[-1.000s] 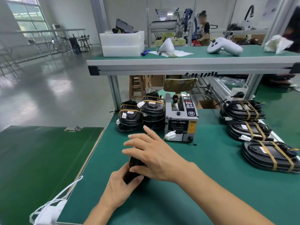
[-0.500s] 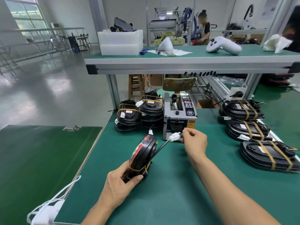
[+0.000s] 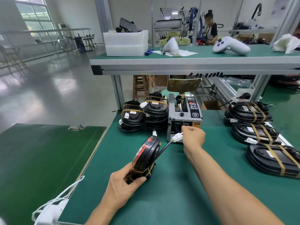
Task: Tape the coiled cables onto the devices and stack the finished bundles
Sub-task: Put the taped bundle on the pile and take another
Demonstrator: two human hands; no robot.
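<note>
A green work mat point(image 3: 178, 192) covered the bench, and a raised shelf point(image 3: 194, 62) with an aluminium edge ran across the far side. On that shelf sat two stacked white foam blocks point(image 3: 125, 43), a white handheld controller point(image 3: 231, 46) and a crumpled white cloth point(image 3: 285, 43). Beyond it the room opened into a factory hall with a glossy grey floor point(image 3: 48, 88), windows at the far left, and another person point(image 3: 211, 31) working at a machine in the distance. To the left lay a second, darker green board point(image 3: 45, 159), with a white cable point(image 3: 56, 202) trailing over its near edge.

A grey tape dispenser point(image 3: 185, 117) stood near the middle of the mat. Just left of it were two stacks of finished bundles point(image 3: 144, 111), black devices wrapped with tan tape. Three more taped bundles point(image 3: 256, 127) lay in a row along the right side, well apart from the hands.

The left hand point(image 3: 120, 189) gripped the near end of a black device point(image 3: 146, 156), fingers and thumb curled round it, holding it tilted on edge above the mat. Its red label faced left, and thin tan bands crossed its near end beside the fingers. A black cable point(image 3: 164, 149) ran from the device up to a white connector point(image 3: 177, 137), which lay touching the right hand point(image 3: 193, 137). That hand's fingers were curled and reached into the dispenser's mouth; whether they pinched tape could not be told.
</note>
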